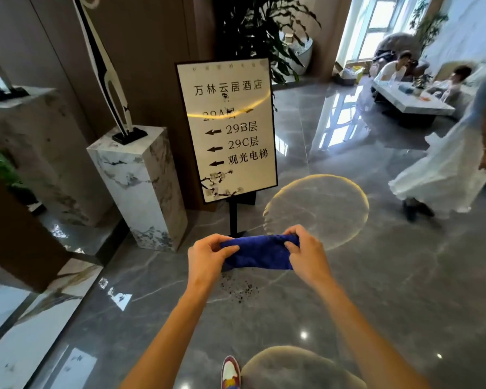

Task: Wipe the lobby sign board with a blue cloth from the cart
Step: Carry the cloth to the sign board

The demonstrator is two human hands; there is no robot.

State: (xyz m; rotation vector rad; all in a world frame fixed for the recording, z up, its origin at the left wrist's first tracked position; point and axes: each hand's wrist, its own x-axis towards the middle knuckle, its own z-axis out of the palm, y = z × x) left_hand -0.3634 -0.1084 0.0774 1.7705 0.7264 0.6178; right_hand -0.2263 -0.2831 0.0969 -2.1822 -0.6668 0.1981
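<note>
A folded blue cloth is stretched between my hands at waist height. My left hand pinches its left end and my right hand pinches its right end. Beyond the cloth stands the lobby sign board, a cream panel in a black frame with Chinese text and arrows, on a black post. The cloth is below the board and apart from it. No cart is in view.
A marble pedestal with a black-and-white sculpture stands just left of the board. A potted plant is behind it. A person in a white skirt walks at the right. Two people sit at a low table far right.
</note>
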